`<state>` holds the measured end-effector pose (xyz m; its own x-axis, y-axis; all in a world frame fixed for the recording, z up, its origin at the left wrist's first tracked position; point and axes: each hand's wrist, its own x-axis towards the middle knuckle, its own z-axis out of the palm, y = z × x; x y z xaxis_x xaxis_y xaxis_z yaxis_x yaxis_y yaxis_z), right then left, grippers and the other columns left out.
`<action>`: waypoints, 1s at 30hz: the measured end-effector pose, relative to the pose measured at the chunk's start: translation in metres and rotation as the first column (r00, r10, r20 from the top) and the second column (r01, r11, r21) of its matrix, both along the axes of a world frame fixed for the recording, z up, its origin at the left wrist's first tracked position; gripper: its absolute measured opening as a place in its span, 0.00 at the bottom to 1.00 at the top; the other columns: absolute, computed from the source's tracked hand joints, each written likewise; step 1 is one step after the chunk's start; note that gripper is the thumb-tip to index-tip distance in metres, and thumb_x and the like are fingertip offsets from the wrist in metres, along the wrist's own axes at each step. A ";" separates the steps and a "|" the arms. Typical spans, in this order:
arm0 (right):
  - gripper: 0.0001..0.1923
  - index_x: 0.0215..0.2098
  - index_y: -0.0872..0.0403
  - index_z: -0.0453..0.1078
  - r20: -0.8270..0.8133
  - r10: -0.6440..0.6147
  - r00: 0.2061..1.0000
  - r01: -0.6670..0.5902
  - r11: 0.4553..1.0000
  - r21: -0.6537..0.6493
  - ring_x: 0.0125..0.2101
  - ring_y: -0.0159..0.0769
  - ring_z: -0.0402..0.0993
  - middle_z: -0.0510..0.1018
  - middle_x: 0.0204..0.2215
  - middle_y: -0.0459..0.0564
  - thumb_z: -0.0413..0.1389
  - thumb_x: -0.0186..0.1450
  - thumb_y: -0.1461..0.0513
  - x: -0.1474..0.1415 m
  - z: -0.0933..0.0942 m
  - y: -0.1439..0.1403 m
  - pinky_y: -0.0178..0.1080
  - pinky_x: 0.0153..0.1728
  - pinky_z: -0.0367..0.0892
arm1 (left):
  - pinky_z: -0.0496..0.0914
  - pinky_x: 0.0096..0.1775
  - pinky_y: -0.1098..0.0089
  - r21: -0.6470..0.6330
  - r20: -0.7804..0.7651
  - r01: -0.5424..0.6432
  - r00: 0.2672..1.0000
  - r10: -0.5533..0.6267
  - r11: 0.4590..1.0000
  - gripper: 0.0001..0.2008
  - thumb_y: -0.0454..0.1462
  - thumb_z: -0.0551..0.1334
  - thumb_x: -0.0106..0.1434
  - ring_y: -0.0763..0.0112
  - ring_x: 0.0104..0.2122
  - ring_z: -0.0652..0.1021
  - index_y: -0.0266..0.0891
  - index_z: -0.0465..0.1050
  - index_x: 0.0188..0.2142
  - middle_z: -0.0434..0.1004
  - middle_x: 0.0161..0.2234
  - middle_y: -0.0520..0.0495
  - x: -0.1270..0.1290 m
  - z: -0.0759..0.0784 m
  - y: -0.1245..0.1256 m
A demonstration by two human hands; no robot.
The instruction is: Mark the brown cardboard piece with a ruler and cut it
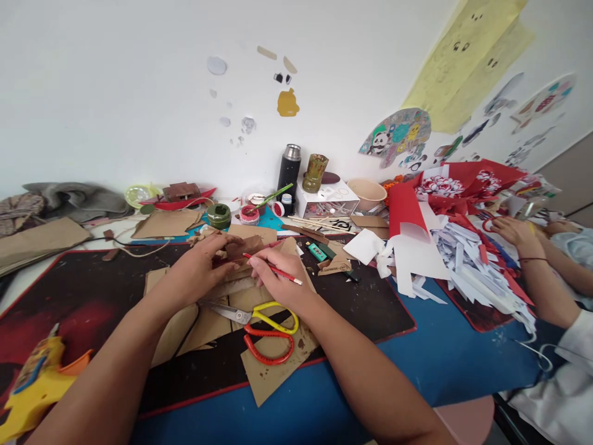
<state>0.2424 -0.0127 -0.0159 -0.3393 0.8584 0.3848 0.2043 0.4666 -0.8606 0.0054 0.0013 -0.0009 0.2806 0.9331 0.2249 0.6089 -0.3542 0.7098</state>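
Note:
My left hand [200,271] presses down on a small brown cardboard piece [241,247] that lies on larger brown cardboard sheets [273,366] on the dark mat [92,296]. My right hand [280,279] grips a red pencil [274,269], its tip touching the small piece near my left fingers. Two pairs of scissors lie just below my hands: one with yellow handles [273,315], one with red handles [269,346].
A yellow glue gun [34,383] sits at the near left. A black flask [288,170], paint pots [249,214] and a white box [328,201] stand at the back. A pile of white and red paper scraps [445,253] lies right, where another person's hand [512,232] works.

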 end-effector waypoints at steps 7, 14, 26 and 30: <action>0.17 0.44 0.49 0.80 0.026 0.009 1.000 -0.010 0.999 0.046 0.30 0.36 0.82 0.85 0.32 0.47 0.56 0.81 0.48 -0.001 0.002 0.000 0.37 0.34 0.76 | 0.79 0.55 0.49 0.010 -0.003 -0.003 1.000 0.003 1.000 0.22 0.56 0.66 0.68 0.46 0.55 0.83 0.48 0.79 0.53 0.84 0.56 0.41 0.001 0.002 -0.001; 0.17 0.45 0.50 0.80 0.052 0.020 0.998 -0.021 0.999 0.028 0.29 0.35 0.81 0.85 0.31 0.46 0.57 0.81 0.48 0.000 0.001 0.000 0.37 0.35 0.76 | 0.79 0.56 0.48 0.006 0.007 0.007 1.000 -0.007 1.000 0.23 0.56 0.66 0.68 0.47 0.55 0.83 0.48 0.79 0.55 0.83 0.57 0.41 -0.001 -0.001 0.001; 0.21 0.39 0.48 0.77 0.052 0.046 0.998 -0.043 0.998 -0.050 0.27 0.34 0.81 0.84 0.29 0.45 0.54 0.82 0.45 0.000 0.002 -0.004 0.36 0.32 0.75 | 0.80 0.56 0.48 -0.002 -0.011 -0.025 1.000 0.025 1.000 0.23 0.55 0.64 0.67 0.47 0.54 0.83 0.48 0.80 0.55 0.83 0.59 0.41 0.003 0.004 -0.004; 0.22 0.39 0.48 0.78 -0.039 0.016 0.999 -0.018 0.998 -0.053 0.26 0.33 0.81 0.83 0.28 0.45 0.55 0.81 0.43 0.000 0.000 -0.003 0.35 0.30 0.75 | 0.80 0.57 0.48 -0.016 -0.003 -0.017 1.000 0.017 1.000 0.22 0.54 0.65 0.67 0.46 0.56 0.83 0.48 0.79 0.55 0.83 0.59 0.40 0.002 0.004 -0.003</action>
